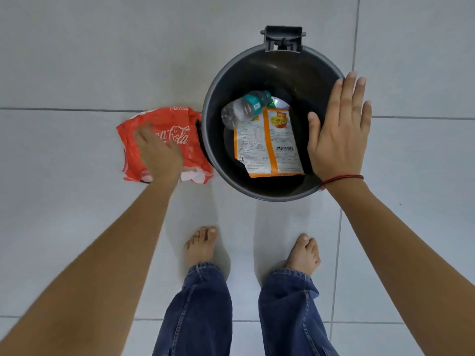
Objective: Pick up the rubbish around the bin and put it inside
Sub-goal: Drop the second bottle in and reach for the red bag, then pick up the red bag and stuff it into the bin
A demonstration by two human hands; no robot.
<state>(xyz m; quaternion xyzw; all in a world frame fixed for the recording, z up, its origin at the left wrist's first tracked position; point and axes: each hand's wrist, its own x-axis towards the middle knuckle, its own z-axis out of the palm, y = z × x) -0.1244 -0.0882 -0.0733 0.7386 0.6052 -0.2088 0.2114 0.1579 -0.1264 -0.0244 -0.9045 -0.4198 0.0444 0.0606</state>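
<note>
A round dark grey bin (218,104) stands on the tiled floor, seen from above, lid off. Inside lie a crushed clear plastic bottle (244,109) with a teal label and an orange and white food packet (267,147). A crumpled red Coca-Cola wrapper (180,124) lies on the floor against the bin's left side. My left hand (158,152) is down on the wrapper, blurred, fingers spread over it. My right hand (339,129) hovers flat over the bin's right rim, fingers together and extended, holding nothing.
A black hinge bracket (282,38) sticks out from the bin's far rim. My bare feet (201,246) and jeans legs stand just below the bin. Pale floor tiles with dark grout lines (64,109) stretch all around.
</note>
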